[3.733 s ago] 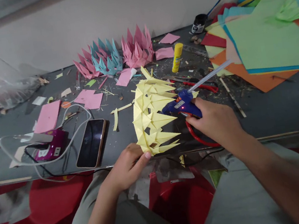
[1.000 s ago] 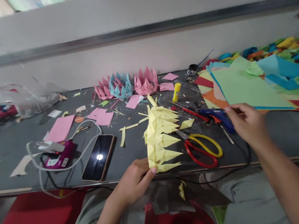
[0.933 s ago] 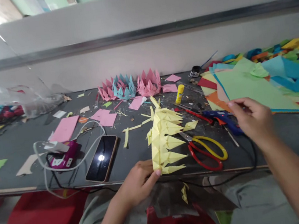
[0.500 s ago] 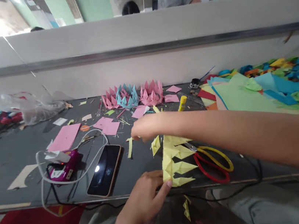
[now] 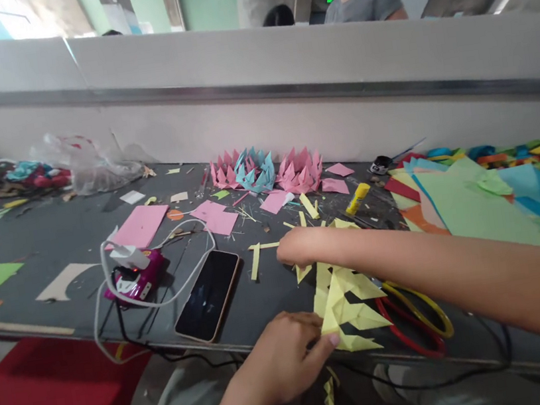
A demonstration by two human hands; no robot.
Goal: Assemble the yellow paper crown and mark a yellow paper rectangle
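Note:
A strip of folded yellow paper with several pointed tips (image 5: 348, 309) lies near the table's front edge, its points facing right. My left hand (image 5: 291, 350) grips its near left corner, thumb on top and fingers beneath. Beyond it, my right hand (image 5: 299, 245) reaches across with fingers bent down and pressed together. Whatever those fingertips hold is hidden. Directly under that hand a small folded yellow piece (image 5: 303, 273) shows in part. Flat yellow strips (image 5: 255, 262) lie just to its left. Scissors with red and yellow handles (image 5: 434, 313) rest beneath my right forearm.
A phone (image 5: 207, 296) and a purple power adapter (image 5: 142, 274) with looped cables lie left. Pink and blue folded paper crowns (image 5: 254, 170) stand at the back. A yellow glue stick (image 5: 358, 198) and coloured paper sheets (image 5: 471, 201) are to the right. A low wall (image 5: 237, 113) borders the table.
The view has swung left, so the scene sits farther right. My left hand keeps its hold on the yellow strip. My right hand now partly covers the small folded piece.

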